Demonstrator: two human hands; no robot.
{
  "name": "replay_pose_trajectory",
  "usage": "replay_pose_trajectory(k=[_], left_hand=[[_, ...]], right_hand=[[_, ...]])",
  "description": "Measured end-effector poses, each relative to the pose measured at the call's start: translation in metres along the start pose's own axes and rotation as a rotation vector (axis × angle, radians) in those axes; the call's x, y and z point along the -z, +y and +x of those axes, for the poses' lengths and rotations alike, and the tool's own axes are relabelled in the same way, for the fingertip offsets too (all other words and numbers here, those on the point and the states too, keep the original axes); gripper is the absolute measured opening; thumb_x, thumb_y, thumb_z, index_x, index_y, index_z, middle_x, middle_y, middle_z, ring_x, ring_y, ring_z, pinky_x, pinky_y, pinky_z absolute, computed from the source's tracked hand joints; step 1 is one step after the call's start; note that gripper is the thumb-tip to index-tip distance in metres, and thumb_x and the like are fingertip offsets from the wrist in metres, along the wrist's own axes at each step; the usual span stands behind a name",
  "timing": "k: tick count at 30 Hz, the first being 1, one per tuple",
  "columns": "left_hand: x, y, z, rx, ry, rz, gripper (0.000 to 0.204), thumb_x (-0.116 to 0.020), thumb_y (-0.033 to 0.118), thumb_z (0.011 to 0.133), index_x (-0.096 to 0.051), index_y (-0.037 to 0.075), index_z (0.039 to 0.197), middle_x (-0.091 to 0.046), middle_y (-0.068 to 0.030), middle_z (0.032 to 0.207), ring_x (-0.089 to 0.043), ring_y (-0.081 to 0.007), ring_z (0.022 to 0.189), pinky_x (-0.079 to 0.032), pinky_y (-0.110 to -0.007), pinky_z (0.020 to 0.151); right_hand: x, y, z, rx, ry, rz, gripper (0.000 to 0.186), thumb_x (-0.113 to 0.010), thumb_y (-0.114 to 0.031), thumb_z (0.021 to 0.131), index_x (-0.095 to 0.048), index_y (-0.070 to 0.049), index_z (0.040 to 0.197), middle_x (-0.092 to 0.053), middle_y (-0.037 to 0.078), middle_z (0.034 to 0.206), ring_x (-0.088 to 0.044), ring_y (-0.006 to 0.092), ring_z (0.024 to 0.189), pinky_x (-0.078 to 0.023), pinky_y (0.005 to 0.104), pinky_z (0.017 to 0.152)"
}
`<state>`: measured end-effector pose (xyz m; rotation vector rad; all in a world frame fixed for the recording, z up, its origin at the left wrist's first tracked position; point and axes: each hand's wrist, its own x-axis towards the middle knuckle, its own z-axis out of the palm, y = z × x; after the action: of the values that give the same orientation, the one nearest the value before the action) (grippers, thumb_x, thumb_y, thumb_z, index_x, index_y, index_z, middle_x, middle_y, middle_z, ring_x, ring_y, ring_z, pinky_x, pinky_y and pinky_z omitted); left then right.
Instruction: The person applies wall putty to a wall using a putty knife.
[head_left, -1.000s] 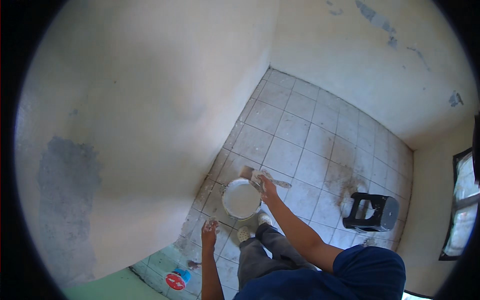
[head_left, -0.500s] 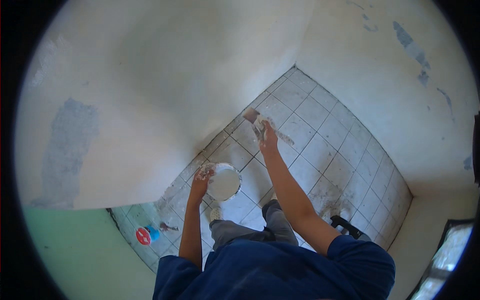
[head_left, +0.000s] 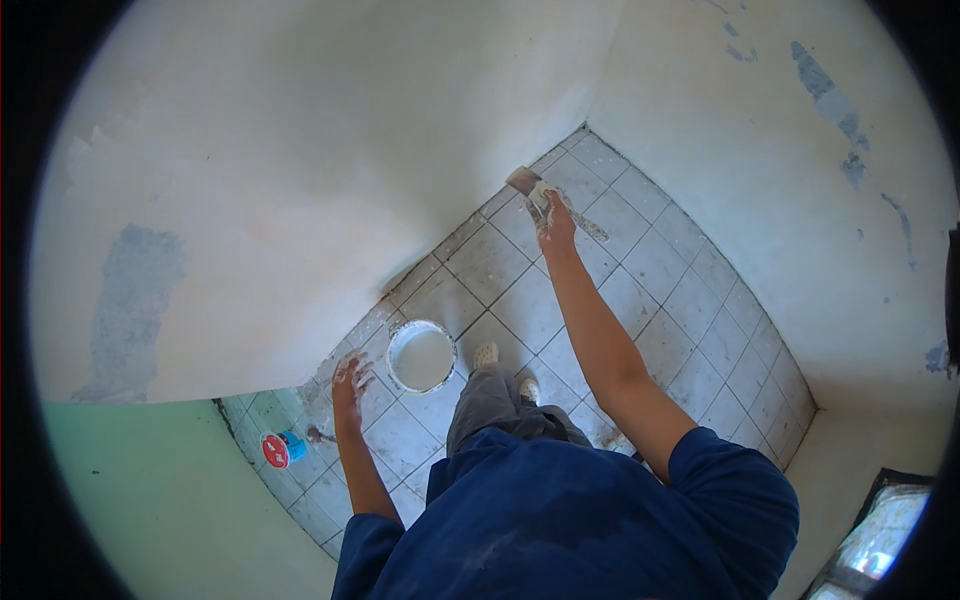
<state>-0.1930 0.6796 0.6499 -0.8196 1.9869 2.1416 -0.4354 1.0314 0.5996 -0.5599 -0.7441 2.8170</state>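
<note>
My right hand (head_left: 556, 222) is closed around a putty knife (head_left: 522, 180). Its brownish blade reaches up and left toward the base of the wall, and a speckled handle end sticks out to the lower right. White paste smears that hand and the tool. To the left, my left hand (head_left: 350, 382) has its fingers spread and holds nothing. Just right of it, apart from the fingers, a round white bucket (head_left: 391, 368) stands on the tiles with pale paste inside.
A pale wall (head_left: 300, 230) with a grey patch (head_left: 135, 310) rises on the left; another wall (head_left: 720, 180) meets it in the far corner. A red-and-blue tub (head_left: 276, 450) lies at lower left. Grimy white tiles (head_left: 490, 262) cover the floor. A window (head_left: 880, 535) shows at lower right.
My left hand has let go of the bucket and moved down and left. The right hand with the putty knife has moved farther up and right. My body and feet have shifted.
</note>
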Motion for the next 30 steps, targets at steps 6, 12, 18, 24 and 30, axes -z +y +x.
replay_pose_trajectory(k=[6, 12, 18, 24, 30], left_hand=[[-0.022, 0.019, 0.05, 0.033, 0.054, -0.014, 0.035, -0.046, 0.028, 0.081, -0.045, 0.008, 0.109, -0.05, -0.006, 0.103, -0.05, -0.019, 0.091, -0.039, -0.033, 0.075], [-0.11, 0.056, 0.159, -0.075, -0.11, 0.061, 0.041, -0.046, 0.034, 0.079, -0.044, 0.009, 0.11, -0.049, -0.0083, 0.106, -0.048, -0.0212, 0.094, -0.036, -0.036, 0.08], [-0.226, 0.136, 0.241, -0.14, -0.39, 0.225, 0.038, -0.046, 0.031, 0.081, -0.043, 0.007, 0.11, -0.048, -0.01, 0.109, -0.047, -0.0226, 0.098, -0.037, -0.037, 0.081], [-0.288, 0.153, 0.296, -0.117, -0.385, 0.174, 0.029, -0.047, 0.02, 0.081, -0.047, 0.004, 0.106, -0.054, -0.0085, 0.099, -0.052, -0.0188, 0.091, -0.041, -0.03, 0.074], [-0.308, 0.108, 0.345, -0.105, -0.194, 0.348, 0.027, -0.048, 0.017, 0.08, -0.049, 0.004, 0.105, -0.054, -0.0076, 0.097, -0.051, -0.0163, 0.09, -0.039, -0.026, 0.078]], right_hand=[[-0.02, -0.023, 0.044, 0.058, 0.054, 0.0, 0.021, -0.048, -0.013, 0.08, -0.047, -0.003, 0.099, -0.055, 0.01, 0.094, -0.055, 0.0207, 0.083, -0.048, 0.0335, 0.07], [-0.038, -0.043, 0.111, 0.117, 0.027, 0.025, 0.022, -0.048, -0.01, 0.079, -0.046, -0.004, 0.1, -0.054, 0.009, 0.095, -0.054, 0.0208, 0.085, -0.047, 0.0344, 0.072], [-0.044, -0.049, 0.172, 0.119, 0.079, -0.003, 0.021, -0.046, -0.01, 0.08, -0.044, -0.006, 0.1, -0.054, 0.009, 0.096, -0.053, 0.0206, 0.088, -0.046, 0.036, 0.075], [-0.025, -0.029, 0.233, -0.008, 0.19, -0.068, 0.021, -0.048, -0.011, 0.079, -0.047, -0.004, 0.099, -0.055, 0.009, 0.095, -0.054, 0.0194, 0.087, -0.047, 0.0331, 0.073], [0.022, -0.002, 0.328, -0.08, 0.156, -0.133, 0.023, -0.053, -0.009, 0.076, -0.05, -0.002, 0.098, -0.056, 0.008, 0.094, -0.056, 0.0179, 0.081, -0.048, 0.0311, 0.068]])
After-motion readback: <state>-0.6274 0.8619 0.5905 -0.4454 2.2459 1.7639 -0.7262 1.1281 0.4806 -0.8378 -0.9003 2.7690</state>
